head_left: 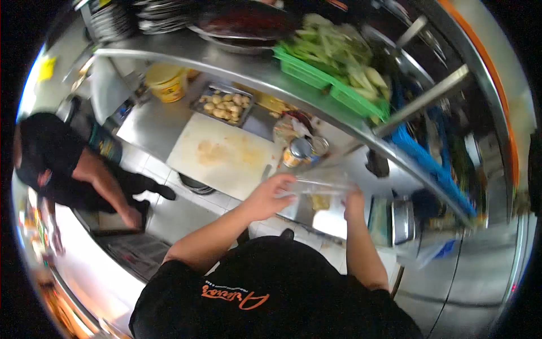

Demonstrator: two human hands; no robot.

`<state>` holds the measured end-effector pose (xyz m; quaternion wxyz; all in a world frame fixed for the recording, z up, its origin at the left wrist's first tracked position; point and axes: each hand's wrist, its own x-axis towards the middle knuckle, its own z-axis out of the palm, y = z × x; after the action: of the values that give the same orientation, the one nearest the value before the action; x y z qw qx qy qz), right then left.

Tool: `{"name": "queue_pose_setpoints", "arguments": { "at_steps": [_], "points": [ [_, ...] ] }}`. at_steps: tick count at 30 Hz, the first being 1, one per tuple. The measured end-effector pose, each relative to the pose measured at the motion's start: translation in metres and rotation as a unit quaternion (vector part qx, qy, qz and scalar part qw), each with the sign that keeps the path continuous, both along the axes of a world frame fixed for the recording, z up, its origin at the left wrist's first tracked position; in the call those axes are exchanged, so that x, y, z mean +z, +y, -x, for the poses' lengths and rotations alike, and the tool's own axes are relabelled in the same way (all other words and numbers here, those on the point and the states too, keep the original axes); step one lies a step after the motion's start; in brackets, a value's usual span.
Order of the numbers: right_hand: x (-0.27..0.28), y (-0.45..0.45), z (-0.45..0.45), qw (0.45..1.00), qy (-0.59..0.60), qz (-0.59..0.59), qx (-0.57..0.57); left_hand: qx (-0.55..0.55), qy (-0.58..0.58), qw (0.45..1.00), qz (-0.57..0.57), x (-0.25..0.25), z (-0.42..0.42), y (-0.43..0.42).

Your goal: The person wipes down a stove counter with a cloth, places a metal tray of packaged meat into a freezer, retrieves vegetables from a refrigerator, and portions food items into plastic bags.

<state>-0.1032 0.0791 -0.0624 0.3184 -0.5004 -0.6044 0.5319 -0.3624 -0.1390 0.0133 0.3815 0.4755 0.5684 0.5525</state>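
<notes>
Between my two hands is a clear plastic container (322,182), blurred and see-through. My left hand (271,196) curls its fingers around the container's left end. My right hand (354,204) grips the right end, with its fingers partly hidden. Something pale yellow (320,201) shows just below the container; I cannot tell whether it lies inside or on the counter behind. A white cutting board (226,178) with yellow-brown stains lies to the left of my left hand. What looks like a knife (266,172) rests at the board's right edge.
Behind the board are a metal tray of peeled potatoes (224,117), a yellow tub (165,83) and a lidded can (297,151). Overhead, a steel shelf (248,70) bears a green basket (305,72) of leafy vegetables. A co-worker (62,158) stands at left.
</notes>
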Motion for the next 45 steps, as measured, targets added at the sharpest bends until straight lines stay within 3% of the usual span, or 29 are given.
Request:
{"name": "queue_pose_setpoints", "arguments": {
  "at_steps": [4,8,10,13,14,16,19,20,21,23,25,28,31,35,38,41,43,44,45],
  "points": [
    [0.075,0.003,-0.031,0.986,0.09,0.064,-0.122,0.019,-0.055,0.992,0.109,-0.047,0.008,-0.018],
    [0.109,-0.014,-0.045,0.942,0.267,0.07,-0.191,-0.066,0.028,0.973,0.22,-0.055,-0.002,-0.045],
    [0.078,-0.013,-0.051,0.98,0.137,-0.069,-0.123,-0.111,0.03,0.968,0.221,-0.061,-0.019,-0.051],
    [0.09,-0.035,-0.026,0.978,0.165,0.097,0.077,-0.157,0.032,0.961,0.226,-0.061,-0.054,-0.045],
    [0.117,-0.053,-0.018,0.984,0.109,0.117,0.079,-0.171,0.032,0.959,0.224,-0.058,-0.068,-0.04],
    [0.108,-0.062,-0.03,0.989,0.006,-0.073,0.13,-0.191,0.029,0.956,0.221,-0.053,-0.096,-0.03],
    [0.106,-0.069,-0.092,0.985,-0.02,-0.094,0.145,-0.264,0.026,0.938,0.221,-0.04,-0.142,-0.016],
    [0.078,-0.07,-0.118,0.991,-0.008,-0.051,0.121,-0.291,0.017,0.93,0.224,-0.038,-0.155,-0.012],
    [0.043,-0.074,-0.15,0.995,0.005,-0.007,0.097,-0.357,0.046,0.903,0.233,-0.032,-0.168,-0.006],
    [0.012,-0.099,-0.219,0.996,0.0,0.082,0.039,-0.437,-0.003,0.866,0.243,-0.027,-0.2,0.0],
    [-0.03,-0.129,-0.288,0.989,-0.071,0.131,-0.003,-0.517,-0.022,0.814,0.262,-0.008,-0.238,0.01],
    [-0.027,-0.178,-0.369,0.961,-0.082,0.248,-0.087,-0.606,-0.033,0.771,0.193,0.0,-0.3,0.031],
    [-0.046,-0.205,-0.429,0.937,-0.066,0.298,-0.167,-0.707,0.055,0.703,0.061,0.009,-0.372,0.056],
    [-0.04,-0.199,-0.472,0.926,0.011,0.312,-0.213,-0.784,0.061,0.617,0.039,0.016,-0.444,0.08],
    [-0.03,-0.162,-0.484,0.937,0.028,0.286,-0.199,-0.774,0.055,0.622,0.105,-0.006,-0.451,0.089],
    [-0.025,-0.097,-0.489,0.958,0.006,0.221,-0.182,-0.733,0.061,0.663,0.138,-0.014,-0.432,0.098],
    [-0.014,-0.048,-0.486,0.97,0.034,0.158,-0.181,-0.704,0.055,0.69,0.16,-0.019,-0.414,0.107],
    [-0.015,-0.021,-0.488,0.98,-0.029,0.097,-0.17,-0.691,0.051,0.701,0.169,-0.02,-0.406,0.112],
    [-0.011,0.005,-0.486,0.977,-0.011,0.051,-0.205,-0.667,0.055,0.725,0.164,-0.015,-0.4,0.12]
  ]
}}
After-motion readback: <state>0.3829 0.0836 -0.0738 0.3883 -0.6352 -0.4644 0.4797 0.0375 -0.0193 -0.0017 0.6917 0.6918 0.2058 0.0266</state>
